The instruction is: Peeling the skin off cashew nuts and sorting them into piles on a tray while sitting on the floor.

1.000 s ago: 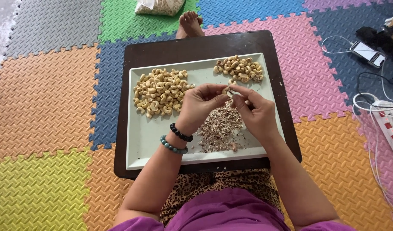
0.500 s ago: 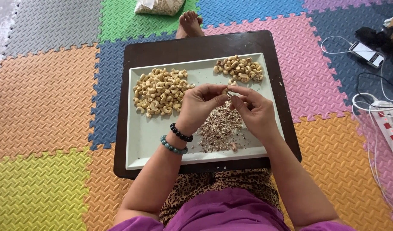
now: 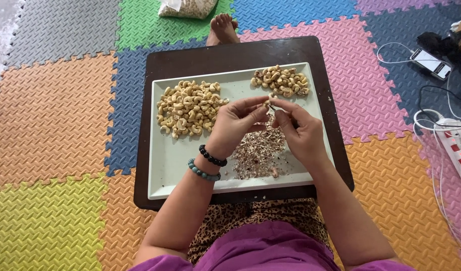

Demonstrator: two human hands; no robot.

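Pale cashew nut (image 3: 267, 104) is being pinched between the fingertips of the left hand (image 3: 235, 124) and the right hand (image 3: 298, 131), both grasping it above the white tray (image 3: 176, 160), with brown husk scraps (image 3: 255, 150) lying just beneath them.

clear bag (image 3: 186, 7) — top edge | phone (image 3: 431, 62) — screen lit, right

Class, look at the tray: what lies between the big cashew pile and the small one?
Bare tray, in the head view; the big pile and small pile stay apart.
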